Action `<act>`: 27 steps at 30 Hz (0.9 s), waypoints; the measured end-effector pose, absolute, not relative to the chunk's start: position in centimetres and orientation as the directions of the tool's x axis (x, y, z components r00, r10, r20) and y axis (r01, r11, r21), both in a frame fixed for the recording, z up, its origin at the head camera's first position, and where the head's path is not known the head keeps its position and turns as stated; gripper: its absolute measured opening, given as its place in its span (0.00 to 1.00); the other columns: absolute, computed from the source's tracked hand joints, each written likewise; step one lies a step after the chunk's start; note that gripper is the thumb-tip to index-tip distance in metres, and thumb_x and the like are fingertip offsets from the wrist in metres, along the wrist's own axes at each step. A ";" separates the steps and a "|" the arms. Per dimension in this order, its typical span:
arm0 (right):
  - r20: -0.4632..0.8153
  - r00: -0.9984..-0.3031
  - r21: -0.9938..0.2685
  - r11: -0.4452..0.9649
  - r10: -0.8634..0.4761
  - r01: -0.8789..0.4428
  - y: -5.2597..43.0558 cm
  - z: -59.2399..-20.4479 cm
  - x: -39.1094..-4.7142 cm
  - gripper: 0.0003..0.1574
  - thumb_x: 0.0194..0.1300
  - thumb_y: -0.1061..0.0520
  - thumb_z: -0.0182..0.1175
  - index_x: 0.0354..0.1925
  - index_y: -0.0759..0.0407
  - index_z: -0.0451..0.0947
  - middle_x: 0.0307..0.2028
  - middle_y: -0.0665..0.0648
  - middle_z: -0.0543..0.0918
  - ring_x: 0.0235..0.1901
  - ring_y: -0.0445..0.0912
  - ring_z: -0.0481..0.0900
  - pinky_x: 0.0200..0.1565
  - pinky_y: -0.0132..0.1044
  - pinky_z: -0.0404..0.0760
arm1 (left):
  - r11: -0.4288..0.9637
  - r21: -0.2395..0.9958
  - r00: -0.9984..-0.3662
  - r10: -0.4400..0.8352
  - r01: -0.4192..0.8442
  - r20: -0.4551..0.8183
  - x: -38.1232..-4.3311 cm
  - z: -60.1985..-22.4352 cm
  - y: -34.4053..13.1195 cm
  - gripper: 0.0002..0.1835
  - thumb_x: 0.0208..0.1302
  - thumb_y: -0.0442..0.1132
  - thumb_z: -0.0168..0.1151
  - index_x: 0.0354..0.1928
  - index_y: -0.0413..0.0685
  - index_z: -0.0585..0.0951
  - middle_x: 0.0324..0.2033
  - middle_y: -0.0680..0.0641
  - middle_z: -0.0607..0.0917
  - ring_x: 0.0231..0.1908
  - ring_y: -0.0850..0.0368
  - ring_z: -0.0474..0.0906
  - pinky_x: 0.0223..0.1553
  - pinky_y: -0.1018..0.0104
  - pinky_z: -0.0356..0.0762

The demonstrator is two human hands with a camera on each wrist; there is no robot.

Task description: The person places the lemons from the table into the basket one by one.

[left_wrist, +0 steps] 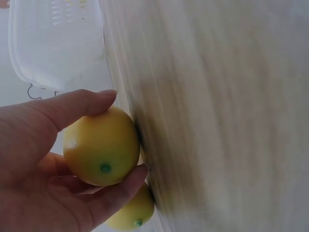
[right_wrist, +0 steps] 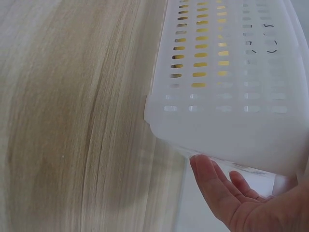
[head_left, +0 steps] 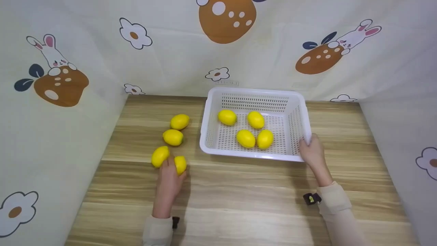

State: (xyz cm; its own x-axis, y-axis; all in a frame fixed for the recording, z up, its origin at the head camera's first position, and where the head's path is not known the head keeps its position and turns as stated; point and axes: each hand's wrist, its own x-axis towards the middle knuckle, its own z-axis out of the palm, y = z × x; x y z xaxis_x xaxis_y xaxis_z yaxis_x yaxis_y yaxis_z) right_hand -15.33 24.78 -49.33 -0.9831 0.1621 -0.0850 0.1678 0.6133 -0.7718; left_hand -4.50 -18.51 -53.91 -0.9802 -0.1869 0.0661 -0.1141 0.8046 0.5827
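From where I stand, I see the person's left hand [head_left: 169,181] at the left of the wooden counter [head_left: 232,198], its thumb and fingers pinching a yellow lemon [head_left: 180,165]; I can't tell whether that fruit touches the wood. A green nub shows at its end. Just left of it, right by the fingers, lies a second lemon [head_left: 160,156]. Farther back, two more sit close together on the counter: a nearer lemon [head_left: 173,137] and a far lemon [head_left: 180,122]. To their right stands a white slotted basket [head_left: 254,156], and the right hand [head_left: 313,152] grips it at the near right corner, thumb over the rim and fingers around the outside. Four lemons rest inside on the basket floor: a far-left lemon [head_left: 227,117], a far-right lemon [head_left: 256,120], a near-left lemon [head_left: 245,138] and a near-right lemon [head_left: 265,139], the near two side by side. Both arms wear pale sleeves [head_left: 334,198]. Behind the counter hangs a pale cloth [head_left: 174,65] printed with rabbits and flowers.
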 end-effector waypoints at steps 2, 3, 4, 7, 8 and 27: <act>-0.086 -0.983 -0.770 0.616 0.160 0.168 24.8 -49.4 -15.4 0.21 0.77 0.63 0.49 0.56 0.83 0.67 0.45 0.78 0.78 0.45 0.68 0.81 0.45 0.55 0.82 | 0.798 0.590 -0.981 -0.187 -0.121 0.051 -4.5 -53.9 -18.5 0.37 0.58 0.28 0.75 0.66 0.18 0.68 0.56 0.21 0.76 0.56 0.27 0.77 0.60 0.37 0.77; -0.087 -0.983 -0.770 0.616 0.160 0.168 24.8 -49.4 -15.4 0.21 0.77 0.63 0.49 0.56 0.83 0.67 0.45 0.78 0.78 0.44 0.68 0.81 0.44 0.54 0.82 | 0.794 0.595 -0.981 -0.187 -0.125 0.044 -4.5 -53.9 -18.5 0.37 0.58 0.28 0.75 0.66 0.19 0.68 0.57 0.21 0.75 0.57 0.27 0.77 0.61 0.37 0.77; -0.085 -0.983 -0.768 0.618 0.161 0.168 24.8 -49.4 -15.4 0.21 0.77 0.63 0.49 0.55 0.83 0.68 0.44 0.77 0.78 0.44 0.68 0.81 0.44 0.53 0.82 | 0.791 0.599 -0.982 -0.187 -0.126 0.040 -4.5 -53.8 -18.4 0.37 0.59 0.29 0.75 0.66 0.20 0.69 0.57 0.21 0.75 0.58 0.28 0.77 0.60 0.37 0.77; -0.083 -0.983 -0.767 0.620 0.162 0.167 24.8 -49.4 -15.3 0.20 0.76 0.63 0.49 0.55 0.83 0.68 0.44 0.78 0.78 0.44 0.67 0.81 0.44 0.53 0.82 | 0.787 0.606 -0.983 -0.177 -0.115 0.042 -4.5 -53.7 -18.3 0.36 0.60 0.29 0.75 0.67 0.21 0.69 0.57 0.22 0.76 0.57 0.29 0.78 0.59 0.37 0.78; -0.086 -0.983 -0.768 0.618 0.161 0.168 24.8 -49.4 -15.3 0.21 0.76 0.63 0.48 0.55 0.83 0.68 0.45 0.78 0.78 0.45 0.67 0.81 0.44 0.53 0.83 | 0.787 0.608 -0.984 -0.171 -0.106 0.050 -4.5 -53.6 -18.3 0.36 0.60 0.29 0.75 0.66 0.22 0.70 0.57 0.23 0.76 0.56 0.30 0.78 0.58 0.37 0.79; -0.110 -0.981 -0.747 0.638 0.161 0.188 24.8 -49.4 -15.4 0.22 0.78 0.61 0.47 0.57 0.82 0.66 0.44 0.77 0.78 0.43 0.65 0.81 0.39 0.47 0.81 | 0.756 0.653 -0.987 -0.071 0.042 0.146 -4.5 -51.4 -18.3 0.31 0.55 0.25 0.74 0.61 0.25 0.74 0.53 0.25 0.79 0.54 0.30 0.80 0.56 0.36 0.80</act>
